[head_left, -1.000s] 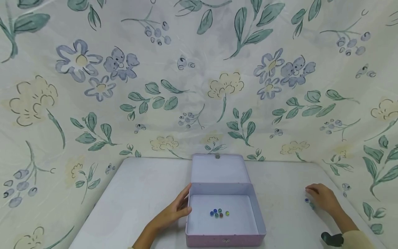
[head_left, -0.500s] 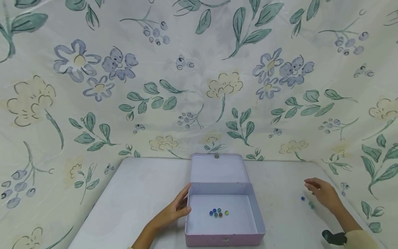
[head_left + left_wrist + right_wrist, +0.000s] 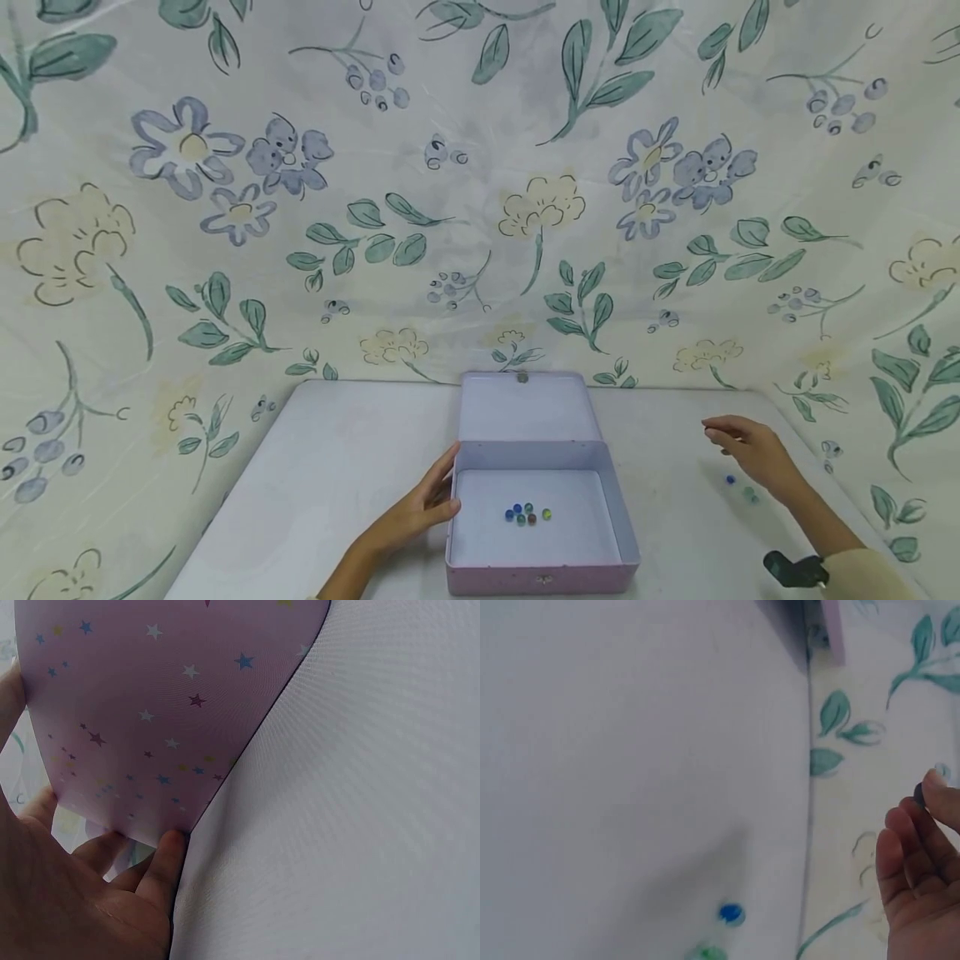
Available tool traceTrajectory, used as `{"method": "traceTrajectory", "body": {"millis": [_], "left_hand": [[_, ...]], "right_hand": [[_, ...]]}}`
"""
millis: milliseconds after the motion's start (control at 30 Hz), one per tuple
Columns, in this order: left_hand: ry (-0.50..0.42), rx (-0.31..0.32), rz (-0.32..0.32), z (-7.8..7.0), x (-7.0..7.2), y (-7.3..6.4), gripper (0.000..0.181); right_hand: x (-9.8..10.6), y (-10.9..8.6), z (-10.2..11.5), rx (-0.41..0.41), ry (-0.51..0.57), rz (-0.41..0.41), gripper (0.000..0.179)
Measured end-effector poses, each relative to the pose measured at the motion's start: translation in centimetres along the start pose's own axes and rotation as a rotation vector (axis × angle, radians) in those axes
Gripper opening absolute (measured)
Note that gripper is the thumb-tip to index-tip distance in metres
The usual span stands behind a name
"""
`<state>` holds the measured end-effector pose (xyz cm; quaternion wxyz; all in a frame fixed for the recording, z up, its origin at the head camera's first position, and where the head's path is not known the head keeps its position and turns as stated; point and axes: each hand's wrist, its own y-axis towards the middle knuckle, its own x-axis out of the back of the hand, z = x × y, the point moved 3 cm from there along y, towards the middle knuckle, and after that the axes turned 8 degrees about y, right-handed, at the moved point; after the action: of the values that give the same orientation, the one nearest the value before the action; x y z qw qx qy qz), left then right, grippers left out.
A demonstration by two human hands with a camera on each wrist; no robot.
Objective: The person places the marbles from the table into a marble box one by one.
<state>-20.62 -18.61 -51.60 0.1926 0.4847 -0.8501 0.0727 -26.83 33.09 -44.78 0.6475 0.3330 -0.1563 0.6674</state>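
An open pink tin box point(image 3: 543, 581) with a pale inside holds several glass marbles point(image 3: 532, 518) on its floor. My left hand point(image 3: 415, 508) grips the box's left side, thumb at the rim and fingers around the back corner. The left wrist view shows that hand point(image 3: 97, 900) against the star-printed wall point(image 3: 150, 712). Out to the right, my right hand point(image 3: 756, 454) is raised above the table, pinching a small dark marble point(image 3: 919, 795) between thumb and index finger. Below it on the table lie a blue marble point(image 3: 731, 479) and greenish marbles point(image 3: 751, 495).
The box's lid point(image 3: 528, 407) is tipped back toward the rear edge of the white table point(image 3: 360, 433). A floral-patterned sheet point(image 3: 480, 208) hangs behind and around the table. A dark device point(image 3: 797, 572) sits at the right sleeve.
My right hand has lifted from beside the loose marbles and moved left toward the box, carrying the pinched marble. The left hand and the box stay in place.
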Motion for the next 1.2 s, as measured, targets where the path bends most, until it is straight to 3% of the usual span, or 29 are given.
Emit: {"method": "traceTrajectory", "body": {"millis": [333, 733, 1200], "left_hand": [[0.007, 0.001, -0.007, -0.3, 0.1, -0.3, 0.080], [0.001, 0.021, -0.004, -0.2, 0.0, -0.5, 0.080], [-0.001, 0.008, 0.000, 0.0, 0.0, -0.3, 0.080]], "right_hand": [[-2.6, 0.8, 4.2, 0.148, 0.027, 0.060, 0.025], [-5.7, 1.5, 8.8, 0.243, 0.116, 0.230, 0.020], [-9.5, 2.8, 13.7, 0.337, 0.185, 0.335, 0.023]]}}
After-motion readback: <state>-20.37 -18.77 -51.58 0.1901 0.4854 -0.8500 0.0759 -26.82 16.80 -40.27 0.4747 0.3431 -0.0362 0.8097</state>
